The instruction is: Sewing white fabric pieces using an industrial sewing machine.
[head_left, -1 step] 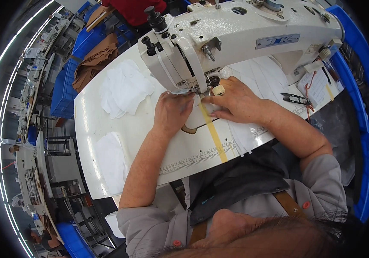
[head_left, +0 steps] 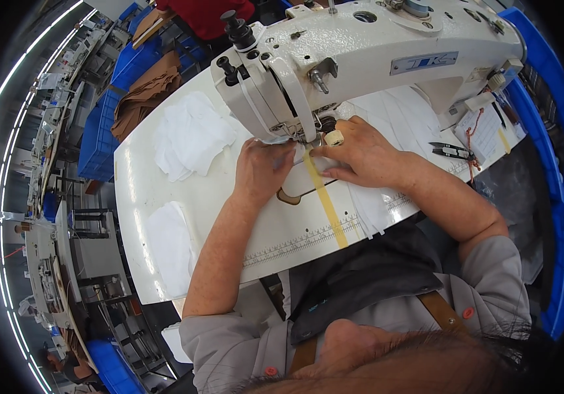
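Observation:
A white sewing machine stands over the white table top. Its needle area lies between my two hands. My left hand rests just left of the presser foot, fingers bent and closed together, with a sliver of pale cloth showing behind them. From the other side my right hand reaches in, its thumb and fingers closed close to the needle; a cream-coloured band sits on one finger. What the fingertips hold is hidden. A yellow tape strip runs from the needle toward me.
White cloth pieces are piled left of the machine, and another white stack lies nearer me. More white cloth is under the machine arm. Black thread snips lie at right. Blue crates with brown pieces stand far left.
My hands shift only very slightly by the needle. Everything else stays as it was.

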### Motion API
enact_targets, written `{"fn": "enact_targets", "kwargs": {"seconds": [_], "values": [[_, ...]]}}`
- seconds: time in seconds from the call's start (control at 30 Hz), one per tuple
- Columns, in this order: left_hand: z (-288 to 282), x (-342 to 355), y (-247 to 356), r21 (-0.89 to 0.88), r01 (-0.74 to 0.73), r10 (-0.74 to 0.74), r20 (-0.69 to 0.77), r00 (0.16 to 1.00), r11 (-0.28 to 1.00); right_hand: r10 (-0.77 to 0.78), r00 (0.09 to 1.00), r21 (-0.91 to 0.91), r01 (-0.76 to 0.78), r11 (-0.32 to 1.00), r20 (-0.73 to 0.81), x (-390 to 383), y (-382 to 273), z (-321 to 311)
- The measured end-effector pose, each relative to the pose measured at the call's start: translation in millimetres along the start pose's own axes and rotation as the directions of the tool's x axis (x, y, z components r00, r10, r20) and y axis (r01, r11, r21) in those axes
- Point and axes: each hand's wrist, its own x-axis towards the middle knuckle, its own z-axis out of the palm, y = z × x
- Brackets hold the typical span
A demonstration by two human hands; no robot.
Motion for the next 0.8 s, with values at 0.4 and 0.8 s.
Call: {"fn": "enact_targets", "kwargs": {"seconds": [0.4,0.8], "values": [[1.0,51.6,-51.3,0.587,0.444,-0.459,-0.134,0.878,0.677,0.054,0.993,0.051,-0.049,0.997,-0.104,1.5,11.8,2.7],[-119.1,38.1,-97.7,0.089,0.634,-0.534,-0.457,0.711,0.768,0.081,0.994,0.051,-0.078,0.996,-0.068,1.1,1.3,-6.4]]}}
